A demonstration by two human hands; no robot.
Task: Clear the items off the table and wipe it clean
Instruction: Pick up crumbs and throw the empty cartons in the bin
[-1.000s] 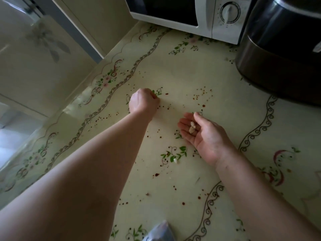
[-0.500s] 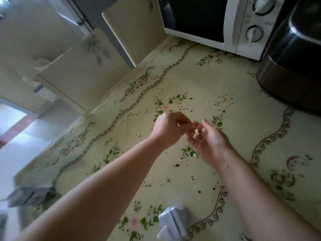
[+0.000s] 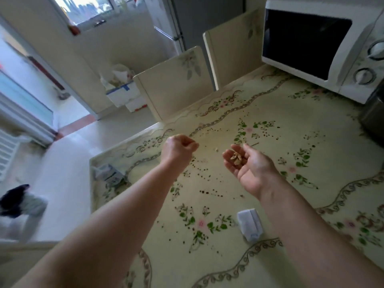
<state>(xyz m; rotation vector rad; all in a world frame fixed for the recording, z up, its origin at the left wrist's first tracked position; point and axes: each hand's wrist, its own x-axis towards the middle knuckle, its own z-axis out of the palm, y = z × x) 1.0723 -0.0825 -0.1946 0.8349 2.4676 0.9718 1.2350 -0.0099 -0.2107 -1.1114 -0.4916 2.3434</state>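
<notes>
While the right hand lies palm up, fingers loosely cupped under a few pale dry scraps, the left hand curls into a fist just beside it; whether it pinches anything cannot be told. One pale crumb lies between them on the cream floral tablecloth.

The floral-patterned table carries a white microwave at two o'clock and a dark appliance at three. A small white packet lies at five o'clock and a small carton at the nine o'clock edge. A pale scrap lies near the centre.
</notes>
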